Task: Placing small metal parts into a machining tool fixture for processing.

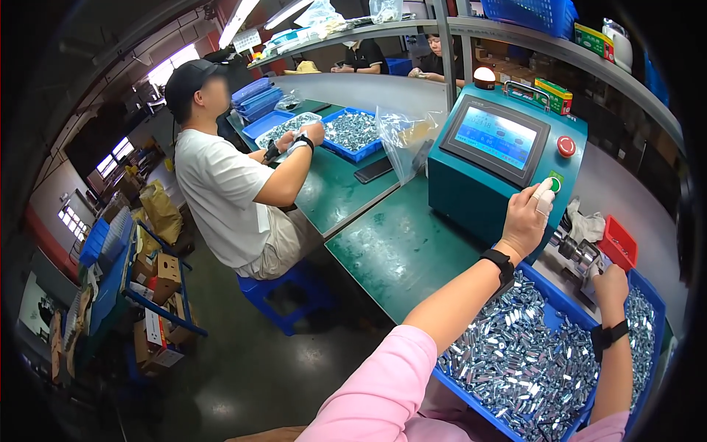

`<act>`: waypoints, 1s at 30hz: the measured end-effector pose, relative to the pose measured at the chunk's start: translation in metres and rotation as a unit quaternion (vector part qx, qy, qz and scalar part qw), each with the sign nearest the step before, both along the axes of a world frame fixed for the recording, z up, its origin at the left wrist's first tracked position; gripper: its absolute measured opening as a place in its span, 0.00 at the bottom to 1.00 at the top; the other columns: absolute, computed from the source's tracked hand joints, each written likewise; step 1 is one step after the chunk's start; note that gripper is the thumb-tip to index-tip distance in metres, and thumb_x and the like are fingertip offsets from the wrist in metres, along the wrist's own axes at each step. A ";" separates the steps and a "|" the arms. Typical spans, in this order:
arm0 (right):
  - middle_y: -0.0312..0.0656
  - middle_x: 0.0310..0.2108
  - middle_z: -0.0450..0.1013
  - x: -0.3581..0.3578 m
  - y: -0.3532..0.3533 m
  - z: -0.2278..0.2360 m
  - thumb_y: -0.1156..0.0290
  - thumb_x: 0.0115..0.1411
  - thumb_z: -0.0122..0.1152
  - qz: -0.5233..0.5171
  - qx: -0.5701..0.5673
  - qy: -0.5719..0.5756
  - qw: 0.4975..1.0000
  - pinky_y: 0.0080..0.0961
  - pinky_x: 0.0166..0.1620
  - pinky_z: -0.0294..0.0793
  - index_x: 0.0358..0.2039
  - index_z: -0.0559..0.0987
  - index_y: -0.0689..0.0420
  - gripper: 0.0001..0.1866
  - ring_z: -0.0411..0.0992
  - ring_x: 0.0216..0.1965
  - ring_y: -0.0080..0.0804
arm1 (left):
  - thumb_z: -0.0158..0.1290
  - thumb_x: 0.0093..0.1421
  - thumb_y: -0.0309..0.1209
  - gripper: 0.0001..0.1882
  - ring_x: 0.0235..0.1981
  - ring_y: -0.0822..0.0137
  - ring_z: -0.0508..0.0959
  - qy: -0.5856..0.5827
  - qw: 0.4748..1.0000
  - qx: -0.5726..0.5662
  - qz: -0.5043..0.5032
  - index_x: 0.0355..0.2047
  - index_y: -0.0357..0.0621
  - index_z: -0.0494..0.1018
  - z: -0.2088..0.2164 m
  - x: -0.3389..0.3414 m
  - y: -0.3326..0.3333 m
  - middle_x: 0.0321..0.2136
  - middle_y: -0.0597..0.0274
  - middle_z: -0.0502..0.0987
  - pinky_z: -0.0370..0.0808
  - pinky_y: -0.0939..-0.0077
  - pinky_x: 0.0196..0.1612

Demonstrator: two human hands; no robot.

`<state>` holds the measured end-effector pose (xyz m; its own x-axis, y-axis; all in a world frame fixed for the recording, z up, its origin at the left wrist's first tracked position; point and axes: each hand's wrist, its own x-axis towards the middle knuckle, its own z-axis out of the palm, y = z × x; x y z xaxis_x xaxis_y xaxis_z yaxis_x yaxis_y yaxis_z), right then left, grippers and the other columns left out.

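Observation:
My left hand (524,215) reaches to the teal control box (468,188), its white-covered fingertip on the green button (554,184). That hand holds nothing that I can see. Lower right, my right hand (610,287) is closed, with its fingertips beside a metal chuck (580,253). Whatever it grips is hidden. A lit screen (497,136) and a red stop button (566,146) are on the box. Below my hands, a blue tray (471,398) holds many small shiny metal parts (515,353). Another blue tray (658,295) of metal parts lies to its right.
A red bin (618,243) stands behind the chuck, near a white cloth (585,222). On the left, a seated person (221,177) handles parts over trays at the green table (398,239). A plastic bag (405,144) and a phone (374,170) lie there. A metal shelf (530,33) crosses above.

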<state>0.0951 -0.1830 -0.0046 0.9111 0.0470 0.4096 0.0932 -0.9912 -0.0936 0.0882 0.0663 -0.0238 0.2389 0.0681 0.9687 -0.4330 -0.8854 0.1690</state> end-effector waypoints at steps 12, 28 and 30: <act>0.61 0.27 0.73 0.009 0.008 0.032 0.64 0.45 0.59 -0.009 0.110 0.237 0.965 0.41 0.34 0.73 0.23 0.77 0.69 0.17 0.74 0.32 0.54 | 0.48 0.58 0.31 0.15 0.44 0.54 0.70 0.015 1.000 -0.023 -0.014 0.45 0.43 0.68 -0.005 0.002 0.002 0.43 0.53 0.71 0.66 0.60 0.45; 0.60 0.26 0.72 0.002 -0.006 -0.011 0.60 0.46 0.60 0.029 0.062 -0.017 0.998 0.43 0.36 0.70 0.23 0.76 0.68 0.19 0.72 0.32 0.56 | 0.47 0.59 0.32 0.13 0.42 0.54 0.71 0.012 1.000 -0.014 -0.007 0.44 0.47 0.70 -0.001 -0.001 0.000 0.42 0.54 0.71 0.67 0.61 0.45; 0.61 0.26 0.72 0.004 -0.007 -0.009 0.61 0.46 0.60 0.034 0.069 0.002 0.997 0.43 0.35 0.71 0.22 0.76 0.69 0.19 0.72 0.31 0.56 | 0.47 0.59 0.32 0.13 0.42 0.55 0.71 0.019 1.000 -0.018 -0.008 0.44 0.47 0.70 -0.001 -0.002 -0.001 0.42 0.54 0.71 0.67 0.61 0.45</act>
<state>0.0988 -0.1897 -0.0133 0.9091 0.0523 0.4132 0.1595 -0.9602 -0.2295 0.0864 0.0656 -0.0250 0.2763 0.0998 0.9559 -0.4390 -0.8717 0.2178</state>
